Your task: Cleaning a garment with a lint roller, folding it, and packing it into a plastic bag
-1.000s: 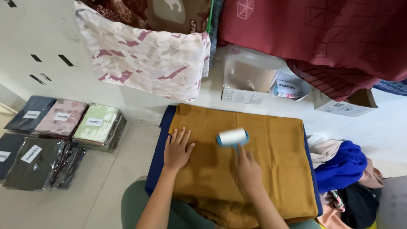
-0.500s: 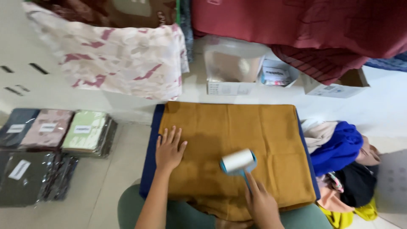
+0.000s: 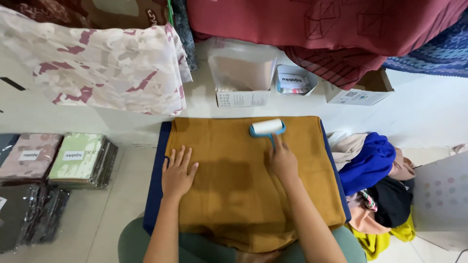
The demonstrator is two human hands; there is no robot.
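Centrally in the frame, a mustard-brown cloth (image 3: 248,190) lies spread flat over a dark blue board (image 3: 155,180) that rests across the person's lap. Their left hand (image 3: 177,174) lies palm-down on the left part of the cloth, fingers stretched out and slightly apart, holding nothing. Their right hand (image 3: 281,159) is clamped around the blue handle of a lint roller (image 3: 267,127), whose white roll sits on the cloth near its upper edge, right of centre. Just above, a white open box (image 3: 242,99) stands on the pale floor. At the left edge lie flat packed cloths in clear wrappers (image 3: 78,158). At the right, a heap of loose garments (image 3: 373,168) includes a bright blue one.
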